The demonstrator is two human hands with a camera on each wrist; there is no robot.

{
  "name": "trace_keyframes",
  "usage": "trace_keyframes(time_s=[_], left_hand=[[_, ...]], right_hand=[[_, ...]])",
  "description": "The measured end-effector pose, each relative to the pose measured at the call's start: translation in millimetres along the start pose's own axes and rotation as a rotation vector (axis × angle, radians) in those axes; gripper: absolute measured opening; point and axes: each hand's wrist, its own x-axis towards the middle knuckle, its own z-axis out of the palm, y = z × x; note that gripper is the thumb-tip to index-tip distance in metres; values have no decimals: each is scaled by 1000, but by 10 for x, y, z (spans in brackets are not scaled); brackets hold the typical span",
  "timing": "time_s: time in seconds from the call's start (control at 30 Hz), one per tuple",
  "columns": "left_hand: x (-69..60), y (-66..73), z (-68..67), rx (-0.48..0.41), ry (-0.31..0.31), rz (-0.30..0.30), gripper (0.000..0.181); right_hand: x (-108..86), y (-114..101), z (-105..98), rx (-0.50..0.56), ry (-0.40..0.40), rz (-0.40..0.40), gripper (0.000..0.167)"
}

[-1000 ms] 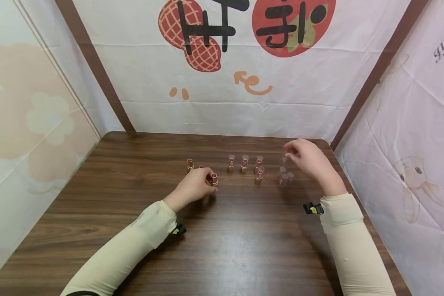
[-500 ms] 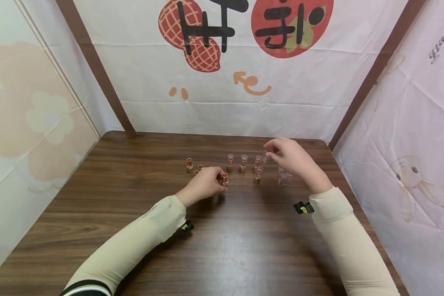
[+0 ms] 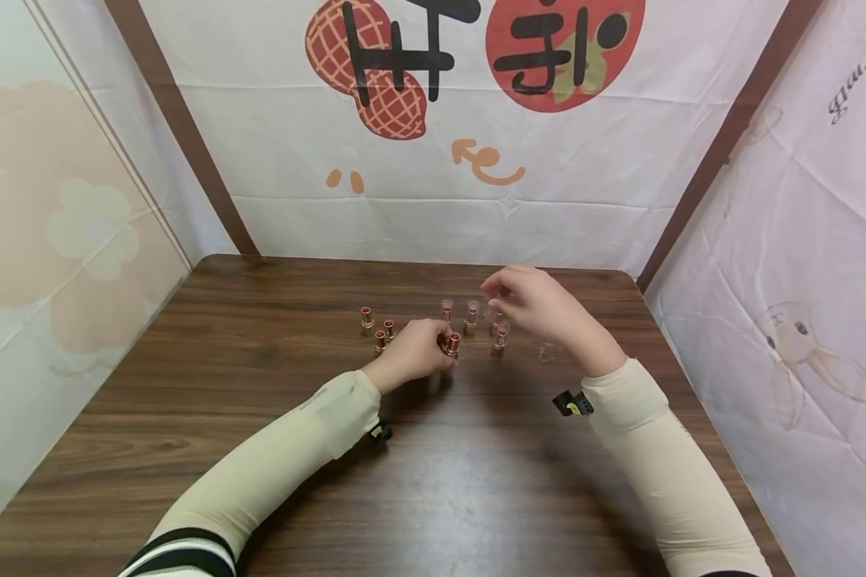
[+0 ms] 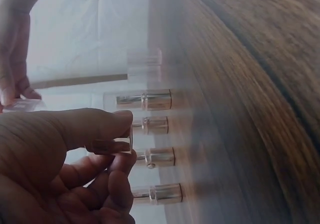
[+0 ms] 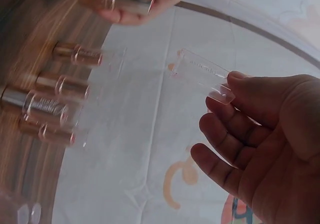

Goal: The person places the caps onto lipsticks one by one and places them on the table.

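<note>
My left hand [image 3: 417, 351] pinches an uncapped lipstick [image 3: 453, 344] with a gold tube, held upright above the table. Between thumb and fingertips, my right hand [image 3: 537, 307] holds a clear lipstick cap [image 5: 202, 76], tilted in the right wrist view. The cap and the held lipstick are apart. Several lipsticks with clear caps on stand behind and between the hands, among them a capped lipstick [image 3: 472, 318] and a nearer capped lipstick [image 3: 501, 340]. Left of my left hand stand three uncapped ones: a rear lipstick [image 3: 366, 318], a middle lipstick [image 3: 388, 329] and a front lipstick [image 3: 380, 340].
Loose clear caps [image 3: 548, 351] sit on the brown wooden table [image 3: 447, 481], right of the capped lipsticks and partly hidden by my right arm. Printed white cloth [image 3: 433, 224] hangs behind the table and along both sides.
My left hand has carried the lipstick to the right. The right hand, with the clear cap, has moved left from the loose caps to above the capped lipsticks.
</note>
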Motion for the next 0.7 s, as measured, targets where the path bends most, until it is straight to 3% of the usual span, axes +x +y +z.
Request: trace_keyframes(time_s=[0.2,0.7], left_hand=[[42,31,-4,-4,2,1,25],[49,87,-20,17,7,44,22]], right_hand=[[33,-106,44,0,-19,-56,22],[52,-247,219,-39,-63,-75,21]])
